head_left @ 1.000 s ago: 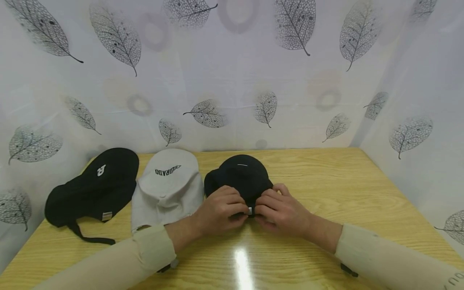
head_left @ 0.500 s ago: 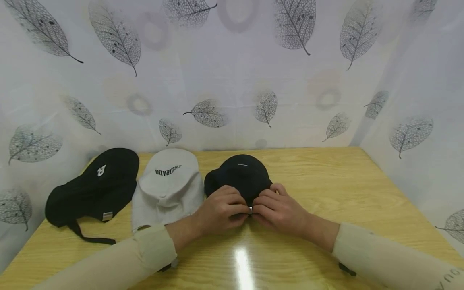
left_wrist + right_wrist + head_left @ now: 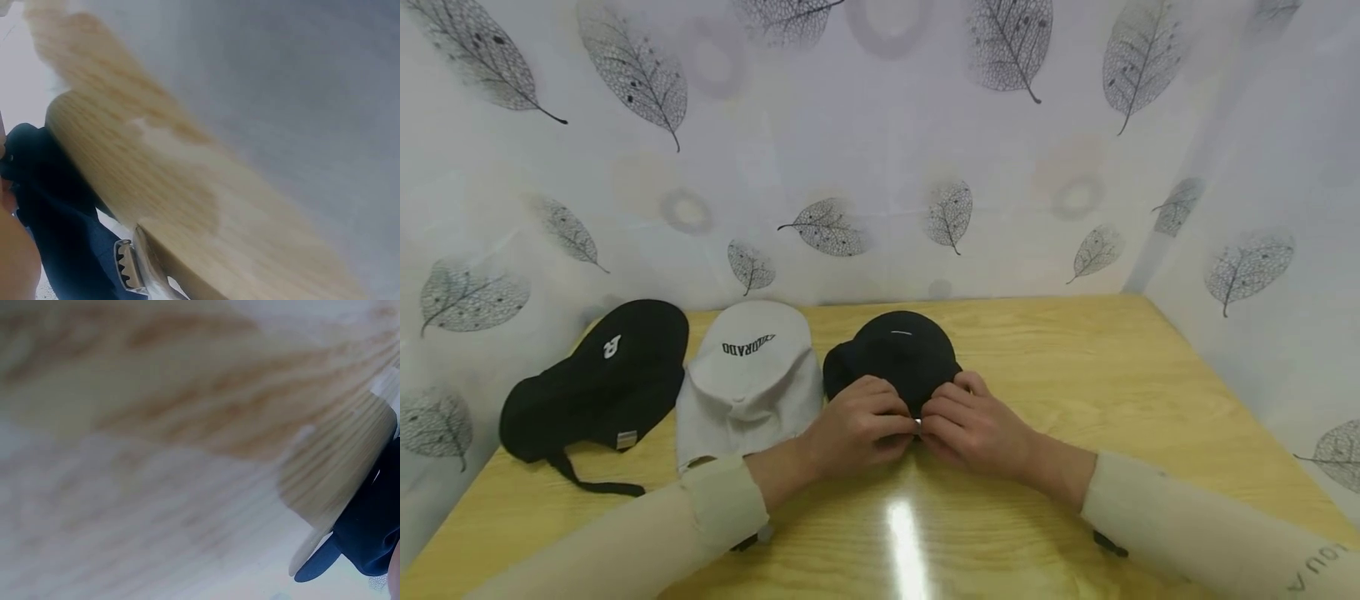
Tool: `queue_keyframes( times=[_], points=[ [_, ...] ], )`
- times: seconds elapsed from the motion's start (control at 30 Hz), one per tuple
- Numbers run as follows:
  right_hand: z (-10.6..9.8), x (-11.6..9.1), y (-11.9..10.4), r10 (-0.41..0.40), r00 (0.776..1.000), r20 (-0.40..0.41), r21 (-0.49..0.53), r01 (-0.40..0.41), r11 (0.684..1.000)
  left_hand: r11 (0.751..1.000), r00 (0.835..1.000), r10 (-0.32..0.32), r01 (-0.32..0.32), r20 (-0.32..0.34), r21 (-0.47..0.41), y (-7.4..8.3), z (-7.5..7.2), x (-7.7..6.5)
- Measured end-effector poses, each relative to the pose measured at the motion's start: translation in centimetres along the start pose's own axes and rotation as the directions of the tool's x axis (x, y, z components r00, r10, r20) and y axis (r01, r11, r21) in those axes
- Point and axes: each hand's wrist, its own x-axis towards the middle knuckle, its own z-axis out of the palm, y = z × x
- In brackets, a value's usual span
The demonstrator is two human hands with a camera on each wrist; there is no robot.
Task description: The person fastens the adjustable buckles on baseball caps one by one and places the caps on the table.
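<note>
Centred on the table lies a black cap point(image 3: 906, 354) with a short white line on it. Its near edge lies between my two hands. My left hand point(image 3: 859, 423) pinches that edge from the left, with thumb and fingers curled. From the right my right hand point(image 3: 981, 427) pinches the same edge, fingertips almost meeting the left ones. A small silver piece point(image 3: 917, 426) glints between the fingertips; its shape is mostly covered. Dark cloth point(image 3: 59, 219) appears beside the hand in the left wrist view, with a toothed metal clasp point(image 3: 128, 265) near it. The right wrist view catches the cap point(image 3: 369, 519) at its edge.
Left of the black cap lies a light grey cap point(image 3: 752, 358) lettered COLORADO. Further left is another black cap point(image 3: 602, 392) with a white emblem and a loose strap point(image 3: 595, 483). A leaf-patterned sheet point(image 3: 880, 150) hangs behind the wooden table point(image 3: 1060, 358).
My right hand has shifted slightly left, closing the gap to the left fingertips, so less of the silver piece shows. The head view has tilted a little; the other caps stay in place.
</note>
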Motion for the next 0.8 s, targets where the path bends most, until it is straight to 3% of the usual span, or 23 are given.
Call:
queue_keyframes(
  times=[0.8],
  points=[
    [-0.03,0.00,0.18,0.007,1.000,0.009,0.011,-0.007,1.000,1.000,1.000,0.010,-0.010,-0.006,0.010,-0.17,0.17,0.02]
  ],
)
